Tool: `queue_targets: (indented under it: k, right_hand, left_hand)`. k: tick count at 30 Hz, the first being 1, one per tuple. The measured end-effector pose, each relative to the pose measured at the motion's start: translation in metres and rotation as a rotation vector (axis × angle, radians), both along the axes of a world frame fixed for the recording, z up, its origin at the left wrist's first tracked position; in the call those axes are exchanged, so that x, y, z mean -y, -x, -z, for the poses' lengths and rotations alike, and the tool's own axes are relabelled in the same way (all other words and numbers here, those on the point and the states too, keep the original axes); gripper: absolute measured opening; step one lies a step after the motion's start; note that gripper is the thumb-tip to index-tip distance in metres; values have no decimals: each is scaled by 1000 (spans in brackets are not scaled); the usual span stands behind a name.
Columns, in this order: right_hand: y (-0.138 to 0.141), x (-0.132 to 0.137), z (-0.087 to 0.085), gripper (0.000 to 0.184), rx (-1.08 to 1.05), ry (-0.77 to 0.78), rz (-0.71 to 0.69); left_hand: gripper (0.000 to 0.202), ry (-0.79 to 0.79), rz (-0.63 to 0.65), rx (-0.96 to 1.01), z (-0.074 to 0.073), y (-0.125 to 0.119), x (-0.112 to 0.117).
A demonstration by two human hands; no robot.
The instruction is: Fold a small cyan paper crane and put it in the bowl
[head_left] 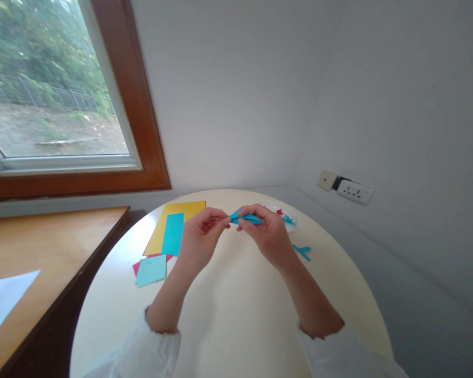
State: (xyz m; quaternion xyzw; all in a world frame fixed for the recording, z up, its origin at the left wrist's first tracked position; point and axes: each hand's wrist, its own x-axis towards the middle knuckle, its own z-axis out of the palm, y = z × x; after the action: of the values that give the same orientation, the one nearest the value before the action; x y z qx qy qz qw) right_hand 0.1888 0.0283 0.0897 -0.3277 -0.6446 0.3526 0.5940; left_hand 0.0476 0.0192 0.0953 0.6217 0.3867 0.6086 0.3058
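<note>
Both my hands hold a small folded piece of blue paper (pixel 249 218) above the far half of the round table. My left hand (pixel 202 233) pinches its left tip between thumb and fingers. My right hand (pixel 268 233) grips the wider right part, with the thumb on the near side and the fingers over the top. Part of the paper is hidden behind the right fingers. Left of my left hand lies a flat blue paper strip (pixel 172 233) on a yellow sheet (pixel 156 231). Beyond my right wrist rests another folded blue paper piece (pixel 302 251).
Light blue paper squares (pixel 152 270) lie over red paper (pixel 136 268) at the left. A clear plate (pixel 295 227) with red and blue paper pieces stands behind my right hand. The cream table (pixel 236 315) nears a wooden desk (pixel 55 236) and a wall with a socket (pixel 355 191).
</note>
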Motion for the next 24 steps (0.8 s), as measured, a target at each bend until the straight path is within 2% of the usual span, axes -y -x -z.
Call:
queue_targets:
  k: [7,15,24]
  right_hand:
    - [3,1,0,11,35,-13,83]
    - [1,1,0,13,12,-12,-8]
    - [3,1,2,10,84,-112,174]
  left_hand:
    - [9,35,-11,-24,-2,-1,3]
    - [11,47,-1,-2,-1,-2,2]
    - [15,119,37,76,-3,-3,4]
